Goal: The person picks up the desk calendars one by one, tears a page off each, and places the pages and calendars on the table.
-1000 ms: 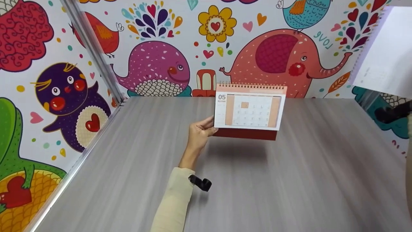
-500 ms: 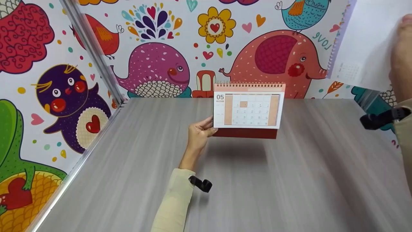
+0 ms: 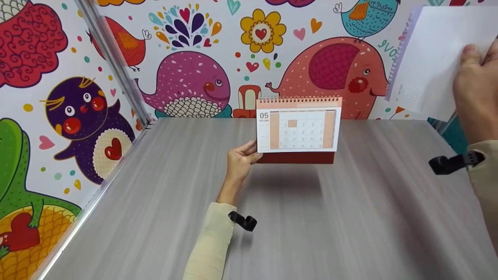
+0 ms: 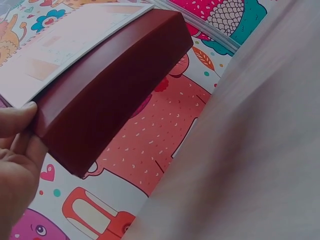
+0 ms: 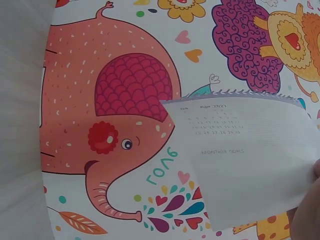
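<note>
Evidently the left hand carries the whole weight of the spiral-bound desk calendar, pinching its left end, with the thumb at the front and fingers bent around the dark red stand. The calendar, showing page 05, hangs above the gray wood-grain table, its shadow falling below it, well apart from the right hand. Held at only 1 end, it could swing down at the far end if the pinch loosened, and the triangular stand might strike the table or fold.

Up at the right, the right hand grips a loose calendar page, thumb flat on its face; the fingers behind are mostly hidden. In the right wrist view the sheet appears to read Apr 2021, above the words MONTHLY GOALS, and its lilac spiral edge is ragged with small teeth. Being thin and held near 1 side, it would probably bend or crease if squeezed harder, and a quick sweep past the patterned wall panel could snag those teeth.
</note>
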